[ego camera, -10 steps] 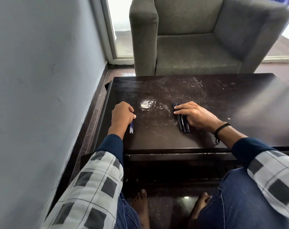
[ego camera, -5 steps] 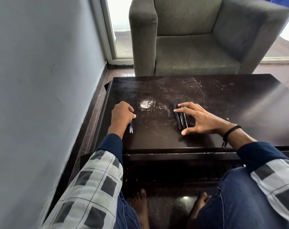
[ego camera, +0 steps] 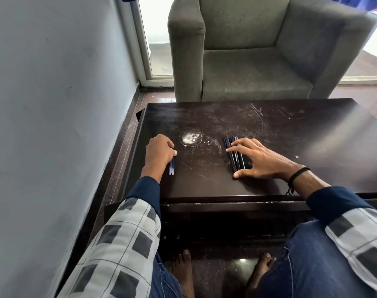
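Note:
On the dark scratched table (ego camera: pixel 269 125) lies a small bunch of dark pen barrels (ego camera: pixel 236 159), side by side and pointing away from me. My right hand (ego camera: pixel 260 160) rests over them with spread fingers, the forefinger across their far part and the thumb on the table at their near end. My left hand (ego camera: pixel 159 150) is curled near the table's left edge and holds thin blue refills (ego camera: pixel 171 167), whose ends stick out toward me below the fist.
A white round stain (ego camera: pixel 190 138) marks the table between the hands. A grey armchair (ego camera: pixel 256 50) stands right behind the table. A wall (ego camera: pixel 54 104) runs close along the left. My bare feet (ego camera: pixel 183 269) are under the table's lower shelf.
My right hand has slid back to the right off the pens and spread its fingers, uncovering most of the barrels. The left hand has stayed still.

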Demonstrator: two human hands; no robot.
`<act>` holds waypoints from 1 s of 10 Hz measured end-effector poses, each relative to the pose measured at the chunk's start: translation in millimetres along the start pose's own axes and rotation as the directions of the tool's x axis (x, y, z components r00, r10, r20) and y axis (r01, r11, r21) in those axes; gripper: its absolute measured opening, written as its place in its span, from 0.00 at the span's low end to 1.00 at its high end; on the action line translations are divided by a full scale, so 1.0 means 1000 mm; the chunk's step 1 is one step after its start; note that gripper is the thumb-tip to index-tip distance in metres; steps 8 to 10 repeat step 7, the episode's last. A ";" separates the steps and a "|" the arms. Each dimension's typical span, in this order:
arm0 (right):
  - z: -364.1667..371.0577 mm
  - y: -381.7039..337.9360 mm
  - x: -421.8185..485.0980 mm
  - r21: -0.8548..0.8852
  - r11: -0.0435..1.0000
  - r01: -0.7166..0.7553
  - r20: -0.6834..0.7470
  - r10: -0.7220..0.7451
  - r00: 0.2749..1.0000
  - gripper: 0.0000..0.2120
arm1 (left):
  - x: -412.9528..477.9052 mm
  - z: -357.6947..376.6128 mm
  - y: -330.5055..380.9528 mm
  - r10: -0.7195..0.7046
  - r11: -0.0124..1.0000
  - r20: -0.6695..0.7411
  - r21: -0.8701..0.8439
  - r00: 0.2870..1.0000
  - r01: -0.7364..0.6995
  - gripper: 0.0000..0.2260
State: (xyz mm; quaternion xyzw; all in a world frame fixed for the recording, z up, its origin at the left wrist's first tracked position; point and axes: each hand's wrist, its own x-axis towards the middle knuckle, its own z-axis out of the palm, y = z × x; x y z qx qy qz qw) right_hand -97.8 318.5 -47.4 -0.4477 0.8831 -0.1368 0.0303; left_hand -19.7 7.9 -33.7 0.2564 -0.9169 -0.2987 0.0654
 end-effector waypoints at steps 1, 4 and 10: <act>-0.001 0.001 -0.001 0.055 0.998 -0.026 -0.012 0.027 1.000 0.43 | 0.001 0.001 -0.001 0.002 1.000 -0.001 -0.007 1.000 -0.002 0.08; -0.006 0.008 -0.003 0.188 0.970 -0.153 -0.133 0.180 0.975 0.41 | 0.006 0.003 -0.003 0.023 1.000 -0.006 -0.011 1.000 -0.023 0.08; -0.009 0.005 0.011 0.192 0.962 -0.195 -0.375 0.255 0.891 0.24 | 0.009 -0.031 -0.001 0.011 0.993 -0.193 -0.117 0.981 -0.034 0.08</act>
